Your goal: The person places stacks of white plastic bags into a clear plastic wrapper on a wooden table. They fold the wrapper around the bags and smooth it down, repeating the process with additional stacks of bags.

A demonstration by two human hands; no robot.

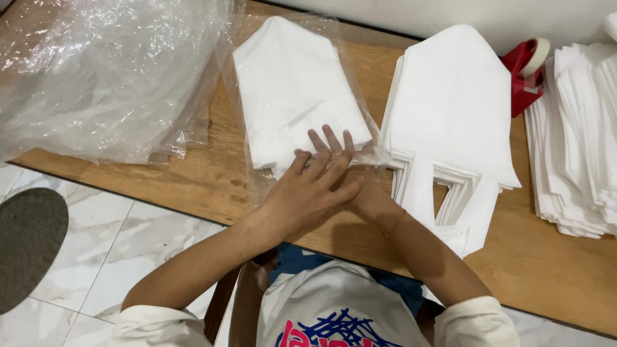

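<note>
Both my hands press flat, left hand (pixel 308 189) over right hand (pixel 360 186), gripping nothing, on the wrapped bag (pixel 295 90) at the table (pixel 212 173) edge. Slippery plastic could slide; the neighbouring stack (pixel 450 103) might topple.

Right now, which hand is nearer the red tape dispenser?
Right. The right hand lies under the left hand at the bagged stack's near edge, on the side toward the red tape dispenser; both are far from it.

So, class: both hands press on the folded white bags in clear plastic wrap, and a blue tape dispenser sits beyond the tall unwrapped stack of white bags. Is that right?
Not quite. In the head view the tape dispenser is red, not blue. The rest holds: left hand and right hand press on the folded white bags in clear plastic wrap, beside the tall unwrapped stack of white bags.
</note>
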